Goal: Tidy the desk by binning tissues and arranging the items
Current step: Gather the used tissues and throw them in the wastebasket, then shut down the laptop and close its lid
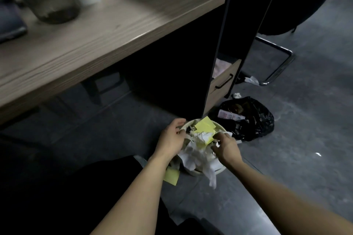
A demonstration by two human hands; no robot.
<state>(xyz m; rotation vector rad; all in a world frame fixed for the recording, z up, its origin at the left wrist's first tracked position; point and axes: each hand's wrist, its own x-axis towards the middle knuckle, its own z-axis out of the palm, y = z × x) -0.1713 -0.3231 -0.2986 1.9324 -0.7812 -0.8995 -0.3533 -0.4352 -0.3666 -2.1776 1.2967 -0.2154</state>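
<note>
- Both my forearms come up from the bottom edge, nearest the lens.
- Left hand (pixel 172 137) is half-curled over the bin (pixel 219 170) rim; can't tell if it's gripping.
- Crumpled tissues (pixel 196 153) and yellow sticky notes (pixel 204 124) overflow the bin, on grey concrete floor (pixel 305 139) under the wooden desk (pixel 107 30).
- Right hand (pixel 226 146) has fingers pinched narrow on the tissues.
- Black trash bag (pixel 254 120) sits just right, near an open drawer (pixel 223 82).

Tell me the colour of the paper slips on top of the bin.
Bright yellow paper slips, clearest in the head view.
</note>
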